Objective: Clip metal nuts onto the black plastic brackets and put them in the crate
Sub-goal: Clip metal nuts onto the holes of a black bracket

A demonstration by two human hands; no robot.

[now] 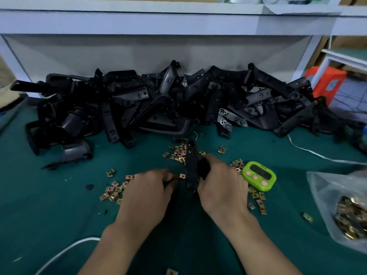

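Hands met over the near middle of the green counter (59,205). The right hand (222,185) had its fingers wrapped round a black bracket (191,165), holding it just above the cloth. The bracket's long axis ran almost straight away from the person, far end toward the heap of brackets (139,100) at the back.

The left hand (151,187) lay just left of it with its fingers (170,180) curled. Their tips were at a single metal nut (182,176), which sat against the bracket's left edge near its lower end. The hand seemed to pinch that nut, though blur and shadow made the grip hard to confirm.

So the nut lay to the bracket's left and the left hand was the nearer one. Any push to seat it would likely run rightward, across the long axis, against the right hand's hold.

Loose nuts (112,192) were scattered on both sides of the hands. A green timer (259,175) sat close behind the right knuckles and a clear bag of nuts (325,195) farther right, so the freest room was toward the person and to the left. No crate was in view.
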